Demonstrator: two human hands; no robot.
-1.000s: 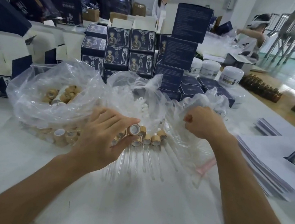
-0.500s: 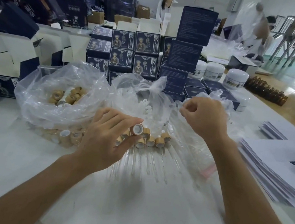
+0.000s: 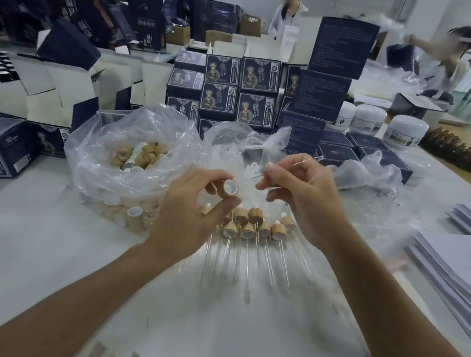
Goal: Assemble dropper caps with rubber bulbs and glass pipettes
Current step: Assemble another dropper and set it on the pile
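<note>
Presently, in the head view, a bamboo dropper cap (image 3: 229, 188) is pinched between the thumb and fingertips of the left hand (image 3: 194, 212), its white-lined opening turned toward the right hand (image 3: 300, 198), and it is held above the middle of the tabletop (image 3: 27, 242). A glass pipette (image 3: 298, 163) is gripped between the thumb and curled fingers of the right hand, its near end aimed at the cap but apart from it, its far tip pointing away toward the stacked dark blue cartons (image 3: 239, 89). Just beneath both hands a cluster of finished droppers (image 3: 255, 225) is laid out, caps toward the far side and glass stems toward the near edge. A clear bag of loose bamboo caps (image 3: 139, 157) is set to the left, and a bag of what appear to be white rubber bulbs (image 3: 249, 150) lies behind the hands. Amber bottles (image 3: 459, 155) are lined up near the far right edge. The pipette is judged light, stiff, slippery and easily snapped, so it is best held close to the end being inserted and pushed straight; the cap is judged rigid and can be squeezed firmly by its sides.
</note>
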